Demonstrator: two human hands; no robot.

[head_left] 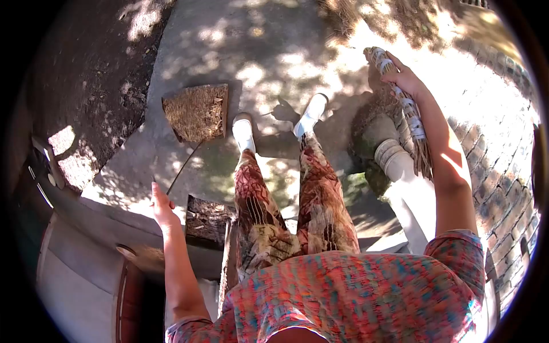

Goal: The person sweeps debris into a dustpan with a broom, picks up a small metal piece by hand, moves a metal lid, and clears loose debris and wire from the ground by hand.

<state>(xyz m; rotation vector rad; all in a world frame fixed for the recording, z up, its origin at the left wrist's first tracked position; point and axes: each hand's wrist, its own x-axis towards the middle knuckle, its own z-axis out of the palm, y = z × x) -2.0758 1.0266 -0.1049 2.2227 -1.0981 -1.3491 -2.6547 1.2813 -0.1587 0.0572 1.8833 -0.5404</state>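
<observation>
My right hand (405,79) is closed around a bundle of thin sticks (413,117) bound with whitish strips, held out at the upper right with its loose ends pointing back toward me. At the left, my left hand (163,207) is closed on a thin dark rod (184,167). The rod runs forward to a brown, rough-surfaced flat piece (196,113), which is over the concrete just left of my feet. Whether the piece touches the ground is hard to tell.
My white shoes (243,132) stand on sun-dappled concrete (200,57). A white pillar (400,171) with a ringed base is to the right, beside brick paving (486,148). Dark soil (97,68) borders the left. Near my left leg is a rough brown block (207,222).
</observation>
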